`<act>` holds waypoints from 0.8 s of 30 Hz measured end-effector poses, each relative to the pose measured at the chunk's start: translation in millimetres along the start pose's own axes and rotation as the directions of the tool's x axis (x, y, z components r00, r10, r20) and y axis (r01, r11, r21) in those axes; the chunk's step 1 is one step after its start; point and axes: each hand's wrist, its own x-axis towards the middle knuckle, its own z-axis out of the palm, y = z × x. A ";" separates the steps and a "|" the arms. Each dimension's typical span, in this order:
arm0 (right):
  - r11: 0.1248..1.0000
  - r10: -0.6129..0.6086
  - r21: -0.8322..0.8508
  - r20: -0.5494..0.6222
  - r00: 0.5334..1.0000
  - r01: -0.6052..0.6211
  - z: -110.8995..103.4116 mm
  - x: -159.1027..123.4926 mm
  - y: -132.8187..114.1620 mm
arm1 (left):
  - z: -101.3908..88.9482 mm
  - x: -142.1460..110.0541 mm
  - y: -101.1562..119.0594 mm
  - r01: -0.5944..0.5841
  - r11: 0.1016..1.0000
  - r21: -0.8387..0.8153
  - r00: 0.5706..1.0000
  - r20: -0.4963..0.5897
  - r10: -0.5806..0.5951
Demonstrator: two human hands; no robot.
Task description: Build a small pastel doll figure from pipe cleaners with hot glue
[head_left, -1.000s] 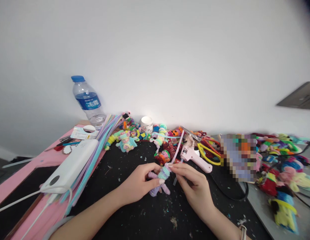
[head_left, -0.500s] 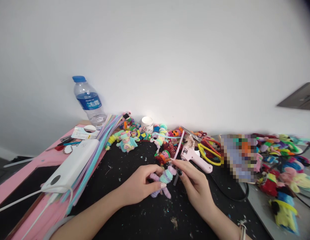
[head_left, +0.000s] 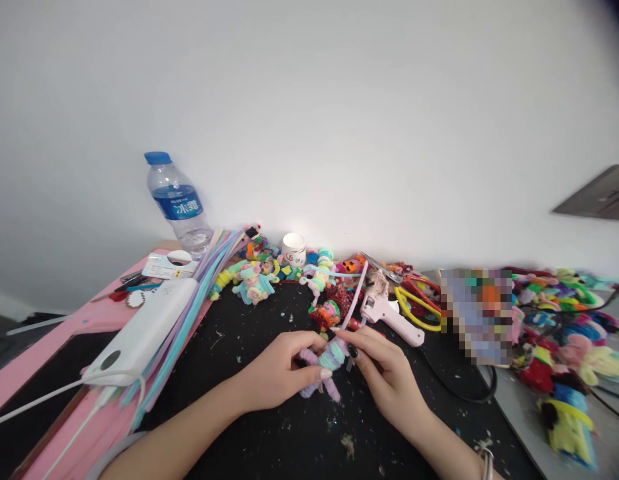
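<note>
My left hand is closed around a small pipe-cleaner figure wound in lilac, mint and pale blue, holding it low over the black mat. Short lilac limbs stick out below my thumb. My right hand pinches a lilac pipe cleaner near its lower end, right at the figure's top end; the strip points up and away. Whether the strip is joined to the figure is hidden by the fingers. Just beyond my right hand lies a pale pink glue gun.
Yellow-handled scissors lie by the glue gun. Fuzzy figures and a white paper cup line the wall. At left are a water bottle, loose pipe cleaners and a white power strip. More figures sit at right.
My right hand has shifted slightly left and down, its fingertips now closer against the figure's top. The figure has tilted a little; my left hand stays almost still.
</note>
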 end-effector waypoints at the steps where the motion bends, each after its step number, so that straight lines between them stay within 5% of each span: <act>1: 1.000 0.004 -0.001 0.003 1.000 -0.004 0.1 0.2 0.3 | 0.0 0.1 0.1 0.003 1.000 0.008 1.000 -0.005 -0.003; 24: 0.997 0.074 -0.004 -0.027 0.997 -0.074 1.2 1.4 0.9 | -0.8 1.4 0.0 -0.010 0.994 -0.106 1.000 0.010 0.012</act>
